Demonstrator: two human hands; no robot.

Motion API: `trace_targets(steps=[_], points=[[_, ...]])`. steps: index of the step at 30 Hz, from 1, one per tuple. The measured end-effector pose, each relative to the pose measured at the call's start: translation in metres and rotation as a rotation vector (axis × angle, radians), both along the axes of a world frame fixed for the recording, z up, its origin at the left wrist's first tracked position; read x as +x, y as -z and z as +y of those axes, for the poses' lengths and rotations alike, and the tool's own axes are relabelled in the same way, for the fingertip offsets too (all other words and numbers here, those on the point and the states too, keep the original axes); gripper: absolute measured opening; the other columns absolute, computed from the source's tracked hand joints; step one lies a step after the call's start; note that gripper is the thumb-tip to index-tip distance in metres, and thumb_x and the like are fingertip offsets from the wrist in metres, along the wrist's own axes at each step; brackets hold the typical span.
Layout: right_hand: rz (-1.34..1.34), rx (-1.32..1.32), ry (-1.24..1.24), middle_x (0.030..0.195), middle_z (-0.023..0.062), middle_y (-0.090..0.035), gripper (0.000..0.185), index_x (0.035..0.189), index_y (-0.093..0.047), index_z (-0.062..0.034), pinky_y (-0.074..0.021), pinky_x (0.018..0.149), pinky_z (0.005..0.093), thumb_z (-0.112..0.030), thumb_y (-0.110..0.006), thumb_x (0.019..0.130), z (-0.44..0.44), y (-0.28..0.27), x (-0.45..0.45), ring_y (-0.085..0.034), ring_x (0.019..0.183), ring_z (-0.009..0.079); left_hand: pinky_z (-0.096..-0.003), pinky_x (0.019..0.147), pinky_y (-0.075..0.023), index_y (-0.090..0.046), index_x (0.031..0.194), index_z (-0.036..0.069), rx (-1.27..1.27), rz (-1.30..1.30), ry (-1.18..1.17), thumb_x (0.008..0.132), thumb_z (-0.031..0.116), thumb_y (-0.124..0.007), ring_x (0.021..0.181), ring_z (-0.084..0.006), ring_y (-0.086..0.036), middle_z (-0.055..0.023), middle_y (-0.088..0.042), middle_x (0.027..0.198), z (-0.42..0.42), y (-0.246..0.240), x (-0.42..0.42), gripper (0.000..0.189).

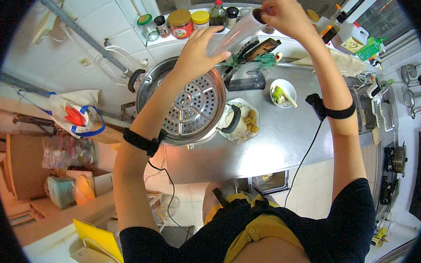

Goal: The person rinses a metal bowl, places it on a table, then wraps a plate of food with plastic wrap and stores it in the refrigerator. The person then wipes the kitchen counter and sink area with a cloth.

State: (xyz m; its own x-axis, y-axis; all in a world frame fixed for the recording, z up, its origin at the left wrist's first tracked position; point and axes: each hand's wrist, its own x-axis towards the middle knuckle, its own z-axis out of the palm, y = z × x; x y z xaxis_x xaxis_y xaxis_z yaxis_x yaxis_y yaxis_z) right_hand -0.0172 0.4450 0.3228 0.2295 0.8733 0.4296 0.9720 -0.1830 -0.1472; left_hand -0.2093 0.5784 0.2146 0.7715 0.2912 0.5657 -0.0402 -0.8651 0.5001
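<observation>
My right hand (285, 16) grips the upper end of a translucent plastic roll (238, 32), which has a dark opening in its core. The roll slants down to the left, above the back of the counter. Spread fingers and thumb of my left hand (198, 54) are around its lower end; whether they touch it is unclear. Under my left forearm stands a steel steamer pot (220, 94) without a lid, its perforated steamer tray (183, 101) showing no food. An octagonal plate (245, 138) beside it holds pale and brown food pieces, partly hidden by the pot's handle.
A white bowl (291, 85) with scallion pieces sits on the metal counter (205, 160). Behind are a knife holder (245, 80) with knives and a sill with jars (180, 23) and bottles (218, 15). The sink (368, 111) lies right. Cables (307, 154) hang from both forearm straps.
</observation>
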Motion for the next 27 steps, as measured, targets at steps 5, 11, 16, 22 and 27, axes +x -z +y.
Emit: trace_targets(steps=[5,11,16,22,27], points=[[0.185,0.037,-0.120,0.076,0.0124,-0.066,0.022,0.090,-0.066,0.0026,-0.0502,0.063,0.0288,-0.017,-0.062,0.081,-0.081,-0.033,-0.019,-0.064,0.067,0.0173,-0.0382,0.093,-0.0382,-0.048,0.123,0.009,0.042,-0.055,0.041,0.074,0.030,-0.070,0.109,-0.0274,-0.052,-0.0135,-0.056,0.115,-0.069,-0.049,-0.011,0.058],[0.458,0.034,-0.222,0.079,0.0036,-0.064,0.021,0.091,-0.065,0.0001,-0.0473,0.066,0.0241,-0.020,-0.061,0.084,-0.173,-0.036,-0.031,-0.057,0.071,0.0096,-0.0338,0.091,-0.0430,-0.048,0.123,0.001,-0.258,0.063,0.317,0.074,0.022,-0.072,0.102,-0.0203,-0.057,-0.0129,-0.060,0.109,-0.158,-0.061,-0.027,0.057],[0.633,-0.018,-0.246,0.075,0.0008,-0.062,0.017,0.088,-0.066,-0.0014,-0.0457,0.067,0.0232,-0.018,-0.062,0.083,-0.228,0.000,-0.038,-0.055,0.073,0.0078,-0.0352,0.084,-0.0472,-0.049,0.120,-0.001,-0.581,0.188,0.448,0.076,0.023,-0.070,0.097,-0.0220,-0.059,-0.0143,-0.059,0.109,-0.220,-0.031,-0.037,0.055],[0.822,0.091,-0.174,0.078,0.0050,-0.065,0.030,0.089,-0.066,0.0001,-0.0468,0.064,0.0224,-0.029,-0.059,0.086,-0.277,0.066,-0.050,-0.058,0.070,0.0090,-0.0287,0.078,-0.0490,-0.050,0.114,-0.003,-0.835,0.248,0.477,0.075,0.006,-0.071,0.094,-0.0150,-0.058,-0.0091,-0.059,0.104,-0.269,0.021,-0.039,0.046],[0.888,0.241,-0.040,0.089,0.0039,-0.064,0.029,0.089,-0.067,-0.0036,-0.0452,0.070,0.0260,-0.030,-0.070,0.077,-0.328,0.115,-0.101,-0.058,0.083,0.0115,-0.0280,0.078,-0.0497,-0.049,0.113,-0.006,-0.894,0.122,0.490,0.072,0.001,-0.071,0.090,-0.0150,-0.059,-0.0111,-0.059,0.104,-0.295,0.046,-0.039,0.047]])
